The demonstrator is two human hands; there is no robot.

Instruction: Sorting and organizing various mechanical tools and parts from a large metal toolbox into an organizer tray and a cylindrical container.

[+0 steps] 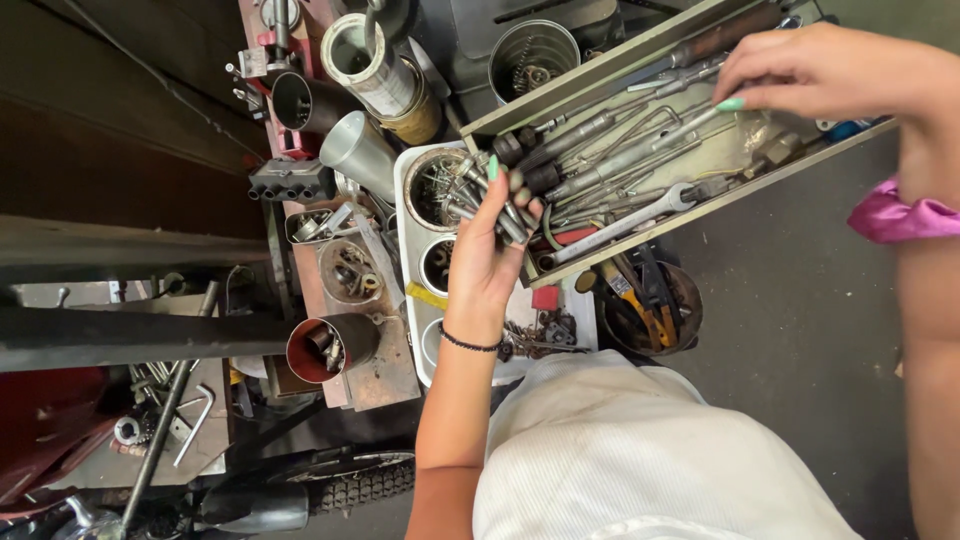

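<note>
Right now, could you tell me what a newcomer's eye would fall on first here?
The left hand at centre grips a bundle of metal sockets and bits. At upper right, the right hand picks among tools in a long metal tray, where a combination wrench lies. A red-lined can sits lower left.

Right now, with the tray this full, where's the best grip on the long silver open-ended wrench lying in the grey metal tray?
Probably the mid-shank of the long silver open-ended wrench, pinched across its flat faces from above. It lies flat and slanted near the front wall of the grey metal tray, shank uncovered. Its jaw end sits among other tools, and its lower end runs near the left hand, already full of sockets and bits. The right hand is picking elsewhere.
</note>
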